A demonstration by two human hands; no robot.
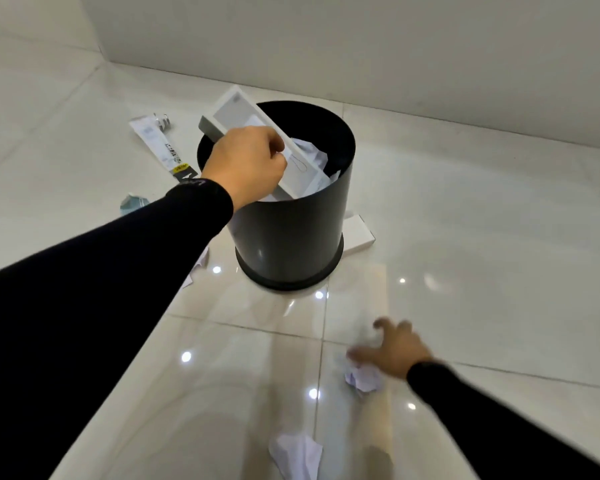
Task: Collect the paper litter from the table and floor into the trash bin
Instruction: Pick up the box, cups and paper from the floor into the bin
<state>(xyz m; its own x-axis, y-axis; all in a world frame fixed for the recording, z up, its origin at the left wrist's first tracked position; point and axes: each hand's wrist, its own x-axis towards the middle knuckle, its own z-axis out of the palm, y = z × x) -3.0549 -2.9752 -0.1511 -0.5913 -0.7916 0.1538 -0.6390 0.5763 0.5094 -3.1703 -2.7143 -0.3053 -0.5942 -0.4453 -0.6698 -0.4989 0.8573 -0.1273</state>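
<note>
A black round trash bin (291, 223) stands on the glossy tiled floor with crumpled white paper (312, 152) inside. My left hand (246, 164) grips a flat white box (236, 112) that tilts over the bin's rim, its lower end in the opening. My right hand (392, 348), blurred, hovers with fingers spread just above a crumpled paper ball (362, 377) on the floor at the lower right. Another crumpled white paper (297, 455) lies at the bottom edge.
Left of the bin lie a long white printed package (160, 147), a bluish crumpled wrapper (132, 202) and a white scrap (200, 263) partly under my arm. A white box (357, 233) sits behind the bin's right side. White walls (361, 46) close the corner beyond.
</note>
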